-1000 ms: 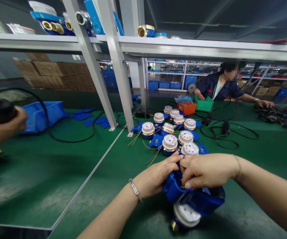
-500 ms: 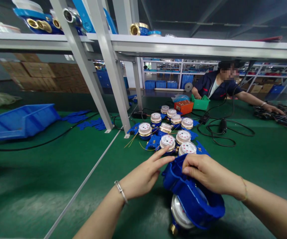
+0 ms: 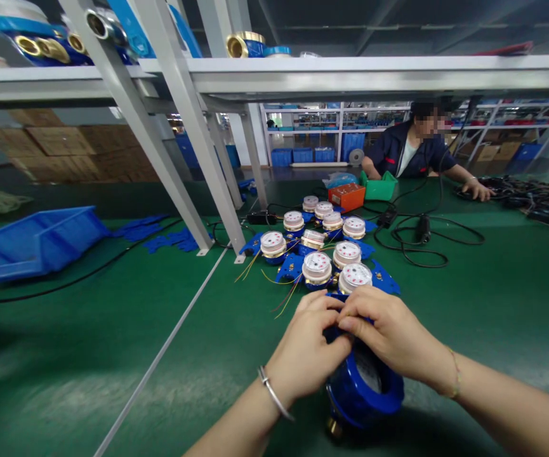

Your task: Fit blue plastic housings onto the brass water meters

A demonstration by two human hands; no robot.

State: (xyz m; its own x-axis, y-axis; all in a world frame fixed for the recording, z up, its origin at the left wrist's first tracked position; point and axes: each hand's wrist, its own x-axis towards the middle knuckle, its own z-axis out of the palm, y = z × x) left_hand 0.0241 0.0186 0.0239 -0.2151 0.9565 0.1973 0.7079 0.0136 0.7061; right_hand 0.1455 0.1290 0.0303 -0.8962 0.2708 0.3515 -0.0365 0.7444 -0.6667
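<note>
The meter (image 3: 367, 388) sits at the lower centre of the frame, tipped on the green mat (image 3: 112, 355) with a brass fitting (image 3: 334, 429) under it. It appears to be steadied only from above. If either grip slackens, the round blue body could roll or topple toward the bottom edge of the frame, and its glass face could hit the mat.

A second risk lies just above the knuckles. The meter cluster (image 3: 324, 251) stands very near, and its closest dial (image 3: 355, 277) is just beside the right hand (image 3: 391, 333), so a jerk upward could knock it over. Thin yellow and red wires (image 3: 281, 298) trail out of that cluster near the left hand (image 3: 310, 355), and a sweeping wrist or the bracelet (image 3: 274, 400) might catch them.

Both hands are closed on the meter's upper rim. The left hand's fingers (image 3: 324, 304) curl in from the left, and the right hand's fingers (image 3: 357, 317) bend down from the right. The 2 sets of fingertips meet over the top edge of the blue cover. Whatever small part they pinch there is hidden, so I cannot tell it. The body and dial lie below and slightly right of the fingertips, partly under the right palm.

A co-worker (image 3: 410, 152) works at the upper right, well apart.
</note>
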